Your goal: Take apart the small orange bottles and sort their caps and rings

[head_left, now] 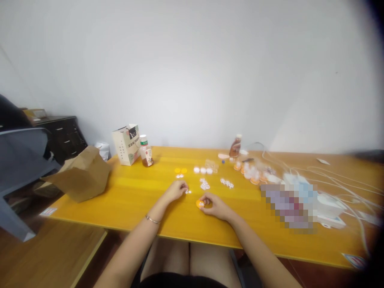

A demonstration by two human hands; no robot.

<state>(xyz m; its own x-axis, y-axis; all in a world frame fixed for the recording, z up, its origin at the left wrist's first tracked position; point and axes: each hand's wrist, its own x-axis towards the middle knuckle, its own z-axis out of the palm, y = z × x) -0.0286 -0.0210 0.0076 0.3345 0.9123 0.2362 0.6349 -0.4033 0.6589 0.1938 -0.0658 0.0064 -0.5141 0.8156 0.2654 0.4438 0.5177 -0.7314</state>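
My right hand [215, 206] pinches a round orange disc-shaped piece [198, 203] with a whitish middle, low over the table. My left hand [177, 190] is bent with its fingertips drawn together at a small white piece [186, 192]. A second little white piece lies just right of it. Beyond my left hand are two orange discs [181, 171] with small white pieces [179, 176] in front of them. Three round white caps [203, 170] stand in a row farther back. Small white rings lie in two groups, one nearer [205, 184] and one to the right [227, 183].
A paper gift bag [126, 146] and a green-banded bottle [146, 151] stand at the back left, with a brown paper bag [85, 174] at the left edge. A brown drink bottle [235, 146], several orange-and-white pieces [252, 174] and white cables [327, 176] occupy the right.
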